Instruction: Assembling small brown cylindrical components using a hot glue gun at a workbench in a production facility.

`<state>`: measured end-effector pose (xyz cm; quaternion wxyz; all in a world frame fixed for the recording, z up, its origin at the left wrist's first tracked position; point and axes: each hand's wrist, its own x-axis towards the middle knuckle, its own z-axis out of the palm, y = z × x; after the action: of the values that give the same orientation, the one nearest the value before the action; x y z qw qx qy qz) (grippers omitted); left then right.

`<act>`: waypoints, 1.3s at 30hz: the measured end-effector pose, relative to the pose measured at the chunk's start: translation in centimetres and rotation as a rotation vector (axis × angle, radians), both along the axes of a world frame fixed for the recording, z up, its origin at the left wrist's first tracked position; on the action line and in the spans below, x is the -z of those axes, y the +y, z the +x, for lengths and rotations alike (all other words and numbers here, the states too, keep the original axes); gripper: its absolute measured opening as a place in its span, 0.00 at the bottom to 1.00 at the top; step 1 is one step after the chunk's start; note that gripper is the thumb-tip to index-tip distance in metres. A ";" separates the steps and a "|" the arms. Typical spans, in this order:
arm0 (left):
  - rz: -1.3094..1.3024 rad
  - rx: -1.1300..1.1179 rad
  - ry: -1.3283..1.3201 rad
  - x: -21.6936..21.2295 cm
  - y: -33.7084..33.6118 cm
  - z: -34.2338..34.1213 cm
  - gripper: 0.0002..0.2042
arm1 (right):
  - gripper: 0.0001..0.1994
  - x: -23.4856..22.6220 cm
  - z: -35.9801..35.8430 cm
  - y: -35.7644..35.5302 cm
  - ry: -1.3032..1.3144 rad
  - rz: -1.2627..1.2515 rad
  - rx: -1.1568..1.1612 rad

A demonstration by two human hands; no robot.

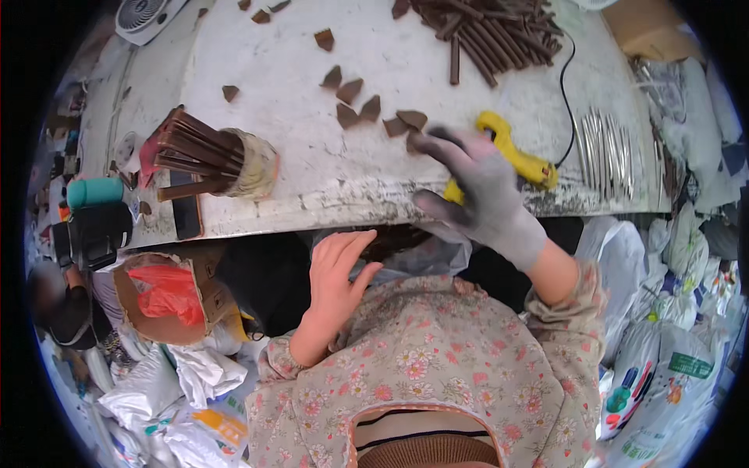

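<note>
My right hand (480,183), in a grey glove with dark fingertips, reaches over the table with thumb and fingers apart. Its fingertips are at the nearest of several small brown angular pieces (349,91); whether they touch it I cannot tell. Partly behind this hand lies a yellow glue gun (534,165) with a black cord. My bare left hand (335,269) is open at the table's near edge, fingers stretched out and holding nothing. To its left on the table, a woven round holder (256,162) lies tipped, with brown sticks (199,148) pointing out of it.
A heap of brown rods (495,39) covers the far right of the white table (312,175). Thin silvery sticks (606,156) lie at the right. A phone (186,207) rests by the left edge. Below are a cardboard box (199,292) with a red bag and several plastic bags.
</note>
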<state>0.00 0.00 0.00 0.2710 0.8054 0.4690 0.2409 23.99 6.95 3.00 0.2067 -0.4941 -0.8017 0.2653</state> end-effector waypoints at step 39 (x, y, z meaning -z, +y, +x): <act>-0.336 -0.248 -0.718 6.4 1.0 -2.8 0.11 | 0.21 2.7 -2.2 37.3 -0.902 0.189 0.279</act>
<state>-2.84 0.95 -6.42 0.5139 0.5521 0.4710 0.4575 21.81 44.20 0.33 -0.0840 -0.6418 -0.7580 -0.0799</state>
